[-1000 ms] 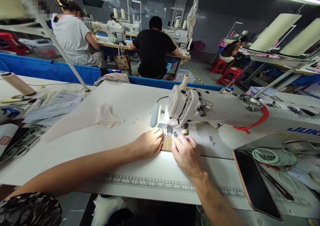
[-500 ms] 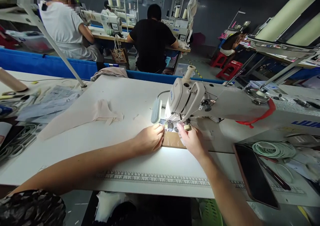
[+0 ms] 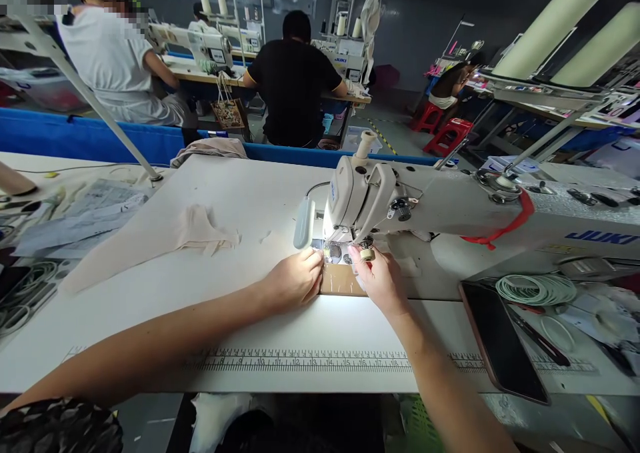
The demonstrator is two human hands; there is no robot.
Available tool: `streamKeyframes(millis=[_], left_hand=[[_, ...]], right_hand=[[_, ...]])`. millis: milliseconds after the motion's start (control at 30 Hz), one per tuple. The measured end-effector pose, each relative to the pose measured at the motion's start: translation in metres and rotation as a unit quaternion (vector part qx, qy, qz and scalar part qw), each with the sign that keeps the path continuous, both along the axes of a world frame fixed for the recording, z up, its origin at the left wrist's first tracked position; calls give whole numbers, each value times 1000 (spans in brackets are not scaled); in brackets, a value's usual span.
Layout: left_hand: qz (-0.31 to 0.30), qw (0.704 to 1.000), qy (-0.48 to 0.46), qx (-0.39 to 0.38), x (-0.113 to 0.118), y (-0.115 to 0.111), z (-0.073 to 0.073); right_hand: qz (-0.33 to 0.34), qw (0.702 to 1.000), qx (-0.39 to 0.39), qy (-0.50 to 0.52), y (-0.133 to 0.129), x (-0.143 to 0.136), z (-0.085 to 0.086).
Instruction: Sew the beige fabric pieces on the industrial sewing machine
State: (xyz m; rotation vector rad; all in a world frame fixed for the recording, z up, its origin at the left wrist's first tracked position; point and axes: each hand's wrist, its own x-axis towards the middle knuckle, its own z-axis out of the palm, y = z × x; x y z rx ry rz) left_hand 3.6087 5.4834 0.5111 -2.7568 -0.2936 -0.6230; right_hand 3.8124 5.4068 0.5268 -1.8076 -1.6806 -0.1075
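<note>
A white sewing machine (image 3: 345,193) stands in front of me, its small lamp (image 3: 303,223) lighting the needle area. My left hand (image 3: 296,278) rests on the table left of the needle, fingers closed with the tips close to the presser foot; what they pinch is hidden. On the other side, my right hand (image 3: 384,281) has thumb and forefinger drawn together beside a round yellowish-brown knob (image 3: 367,255); whatever is between them is too small to make out. A brown plate (image 3: 341,281) with loose white thread bits shows between both hands. Pale beige fabric (image 3: 145,245) lies flat farther left.
A phone (image 3: 505,343), coiled pale-green cord (image 3: 536,289) and dark tweezers-like tool (image 3: 537,336) lie at right. Papers (image 3: 83,213) and cords clutter the left. A printed ruler (image 3: 300,361) runs along the front edge. Thread cones (image 3: 547,34) stand upper right; co-workers (image 3: 297,83) sit beyond.
The view has turned slightly, so most things appear a little farther left. Both hands keep nearly the same place at the needle area, with no clear change of grip.
</note>
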Motion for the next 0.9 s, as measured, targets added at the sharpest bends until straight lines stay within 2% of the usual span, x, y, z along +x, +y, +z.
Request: streamKeyframes(millis=[100, 300, 400, 467, 633, 700, 767, 833, 900], left_hand=[[-6, 1000, -12, -8, 2, 5, 1], [5, 1000, -3, -22, 4, 8, -6], [13, 999, 0, -47, 2, 6, -2], [41, 997, -2, -69, 0, 6, 5], [170, 981, -16, -95, -9, 13, 18], [196, 971, -25, -138, -13, 18, 22], [214, 952, -43, -216, -19, 23, 27], [220, 921, -57, -318, -27, 25, 34], [195, 878, -59, -433, -37, 24, 42]], right_hand=[[10, 1000, -6, -1, 1, -2, 0], [-20, 1000, 0, -8, 6, 0, -1], [-29, 999, 11, -22, 4, 1, -3], [-34, 998, 28, -43, 1, 1, -5], [-29, 995, 53, -80, -7, -4, -11], [-18, 997, 29, -63, -11, -11, -11], [14, 1000, -1, -23, -14, -22, -9], [58, 998, -24, 11, -16, -35, -6], [78, 996, -44, 27, -17, -49, -1]])
